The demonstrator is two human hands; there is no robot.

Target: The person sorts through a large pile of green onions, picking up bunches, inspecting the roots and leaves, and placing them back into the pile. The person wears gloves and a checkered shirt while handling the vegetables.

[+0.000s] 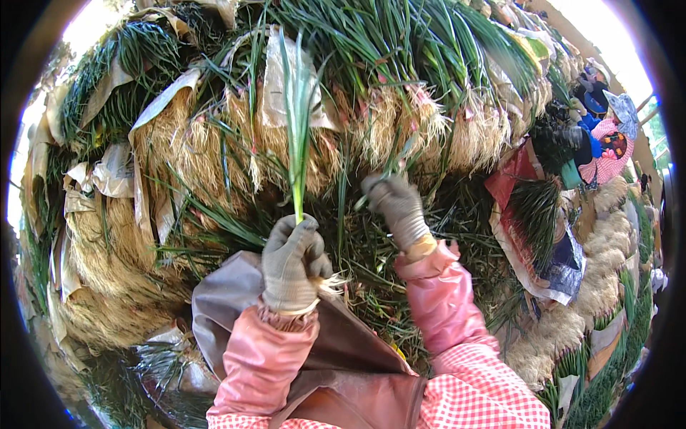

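My left hand [292, 263], in a grey knitted glove, grips a scallion-like plant [298, 145] by its pale stem. Its long green leaves point up and away from me, and a tuft of whitish roots [333, 284] sticks out at the hand's right side. To the right, my gloved right hand [396, 206] is blurred by motion above the heap of loose leaves. A thin green leaf piece [403, 153] appears to run through its fingers. Beyond both hands lies a pile of similar plants [423, 107], reddish at the base, their pale roots hanging towards me.
A brown apron [343, 348] covers my lap. Loose trimmed leaves [455, 220] lie below the pile. More rooted bundles [107, 268] are stacked at left. On the right are a sack [557, 268], a row of root bundles [568, 327] and a person in checked clothing [605, 155].
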